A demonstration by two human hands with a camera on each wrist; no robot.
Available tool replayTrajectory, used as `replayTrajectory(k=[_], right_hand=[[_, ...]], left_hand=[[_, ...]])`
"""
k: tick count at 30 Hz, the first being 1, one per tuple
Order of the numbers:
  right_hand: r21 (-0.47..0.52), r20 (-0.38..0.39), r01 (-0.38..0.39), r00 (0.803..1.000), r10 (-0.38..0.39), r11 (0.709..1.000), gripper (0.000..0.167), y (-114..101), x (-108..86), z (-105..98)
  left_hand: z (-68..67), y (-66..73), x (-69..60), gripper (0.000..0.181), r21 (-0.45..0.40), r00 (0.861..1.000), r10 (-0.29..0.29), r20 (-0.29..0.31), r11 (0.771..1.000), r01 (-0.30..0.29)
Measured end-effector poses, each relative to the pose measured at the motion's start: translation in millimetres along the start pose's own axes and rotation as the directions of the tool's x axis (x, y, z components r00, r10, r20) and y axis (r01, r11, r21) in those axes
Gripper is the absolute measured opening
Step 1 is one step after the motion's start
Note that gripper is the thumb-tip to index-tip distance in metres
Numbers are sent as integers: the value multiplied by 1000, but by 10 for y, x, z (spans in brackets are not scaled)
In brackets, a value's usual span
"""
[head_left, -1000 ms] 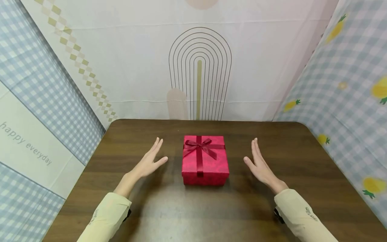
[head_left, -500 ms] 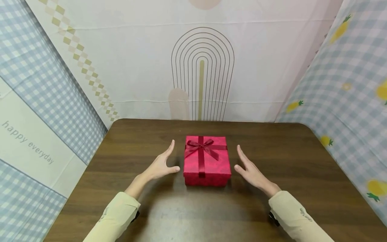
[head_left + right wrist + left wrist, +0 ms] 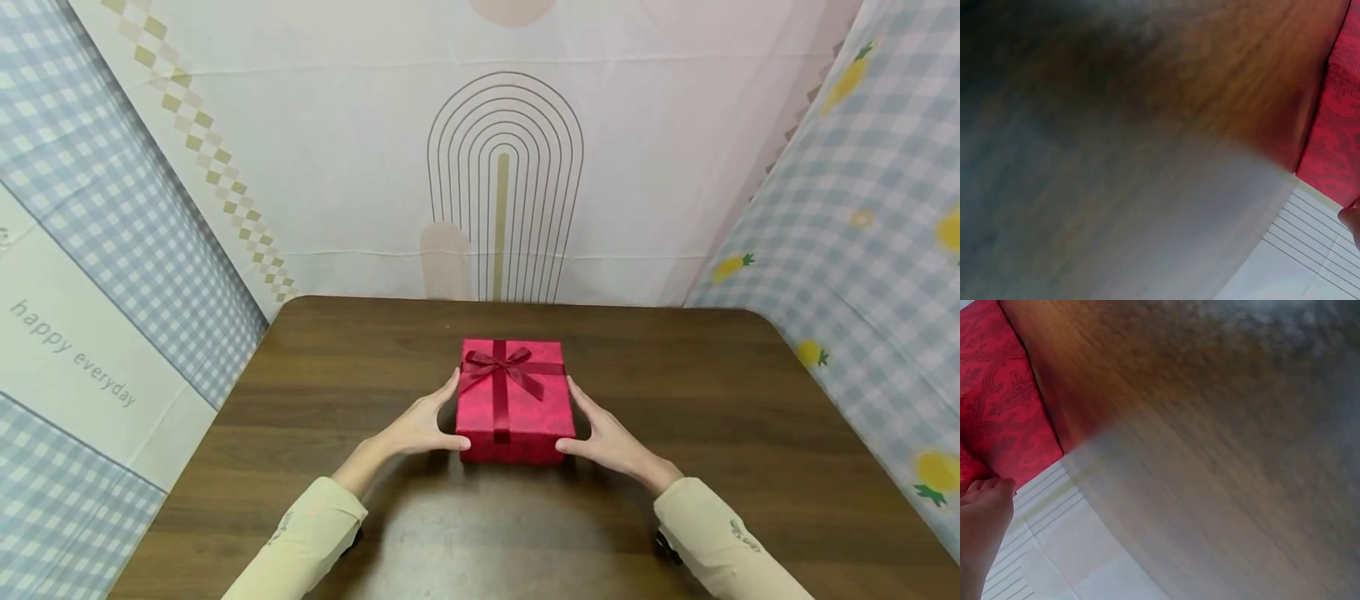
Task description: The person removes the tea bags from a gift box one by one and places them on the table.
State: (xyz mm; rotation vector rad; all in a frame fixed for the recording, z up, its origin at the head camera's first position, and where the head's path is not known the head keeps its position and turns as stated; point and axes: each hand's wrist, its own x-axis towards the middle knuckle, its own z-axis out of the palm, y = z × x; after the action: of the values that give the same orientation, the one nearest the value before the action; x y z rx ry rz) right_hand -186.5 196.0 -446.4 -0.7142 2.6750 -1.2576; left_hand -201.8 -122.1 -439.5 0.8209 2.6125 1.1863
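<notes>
A red patterned gift box (image 3: 536, 412) with a dark red ribbon and bow on its lid stands on the brown table. From the left side my left hand (image 3: 420, 427) grips it, thumb at the front left corner and fingers along the side. My right hand (image 3: 611, 440) holds the opposite side the same way, thumb at the front right corner. The left wrist view shows the box's side (image 3: 1007, 400) with my left hand (image 3: 985, 512) against it. In the right wrist view the box (image 3: 1338, 125) and a fingertip of my right hand (image 3: 1351, 219) show at the edge.
The wooden table (image 3: 337, 342) has rounded far corners. A pale cloth with an arch print (image 3: 637, 167) hangs behind it. Blue checked cloths hang at the left (image 3: 90, 150) and the right (image 3: 870, 283).
Both hands have moved inward from either side of the box and now touch it, thumbs at its front corners. The box stands where it was on the table.
</notes>
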Motion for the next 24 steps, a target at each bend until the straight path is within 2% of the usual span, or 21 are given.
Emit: replayTrajectory(k=[8,24], right_hand=[[-35,-34,17,999,-18,999,94,26,-1,28],[-6,-53,22,998,-23,1000,93,-15,10,14]], left_hand=[[7,-23,19,98,6,1000,31,-8,1000,-30],[-58,38,28,98,-5,999,44,-8,999,-44]])
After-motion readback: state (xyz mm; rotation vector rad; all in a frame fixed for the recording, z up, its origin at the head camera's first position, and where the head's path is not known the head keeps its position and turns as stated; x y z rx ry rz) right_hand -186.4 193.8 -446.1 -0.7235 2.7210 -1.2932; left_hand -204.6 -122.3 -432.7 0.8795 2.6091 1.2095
